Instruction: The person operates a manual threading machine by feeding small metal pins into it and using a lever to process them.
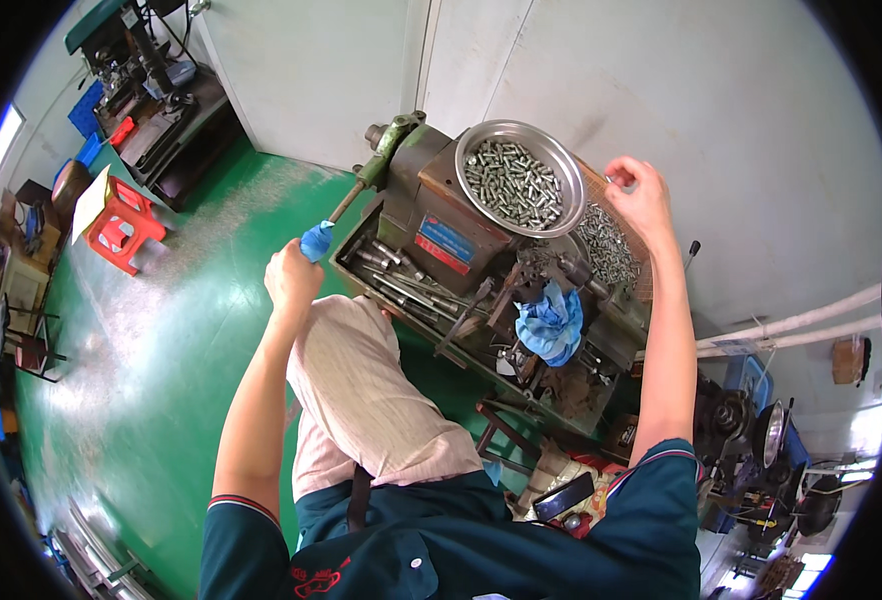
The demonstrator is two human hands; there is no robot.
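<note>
My left hand (pixel 293 277) is closed round the end of a metal lever (pixel 346 203), just below a blue wrapping (pixel 317 241) on its grip. The lever runs up to a green fitting (pixel 391 150) on a small machine like a bench lathe (pixel 441 215). To the right, my right hand (pixel 645 203) is raised with thumb and fingers pinched together; whatever lies between them is too small to make out. It hovers beside a steel bowl (pixel 572 188) heaped with short metal pins (pixel 514 185). More small metal parts (pixel 604 243) fill a brown basket (pixel 645 278) below it.
Rods and tools (pixel 396 280) lie in the machine's tray. A crumpled blue cloth (pixel 551 325) sits on the machine's near part. At left stand a red stool (pixel 126 225) and another machine (pixel 161 125). White pipes (pixel 791 325) run along the right wall.
</note>
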